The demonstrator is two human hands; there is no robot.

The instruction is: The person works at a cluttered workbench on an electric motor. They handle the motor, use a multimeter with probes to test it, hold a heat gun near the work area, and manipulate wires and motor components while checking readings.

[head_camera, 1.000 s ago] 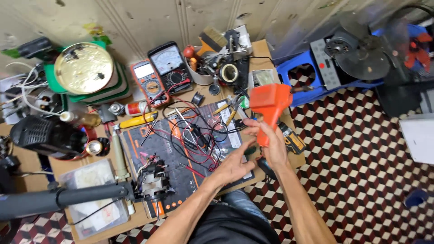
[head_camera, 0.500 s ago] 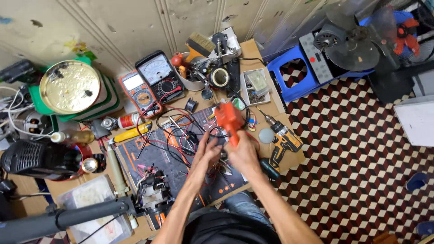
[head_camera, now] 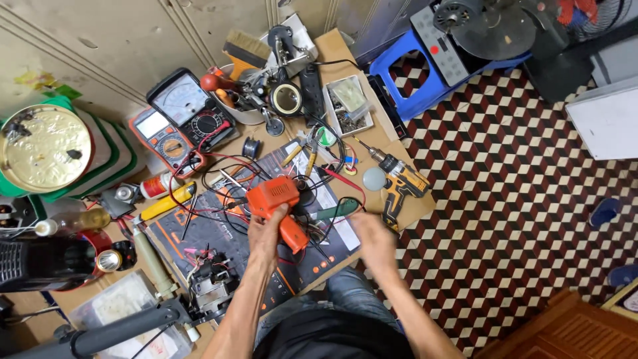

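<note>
Near edge of mat: we are seeing bare dark mat point(head_camera: 312, 266) under our left hand point(head_camera: 266, 233) and right hand point(head_camera: 375, 239).
Ahead of hands: tangled red and black wires point(head_camera: 219, 179) and pliers point(head_camera: 302, 151) are crowding the way.
Right side: a yellow cordless drill point(head_camera: 402, 186) is blocking the table corner.
Left side: a small motor assembly point(head_camera: 209, 286) and a grey-green tube point(head_camera: 153, 262) are standing in the way.
Beyond table: checkered floor point(head_camera: 505, 219) is lying open.
</note>
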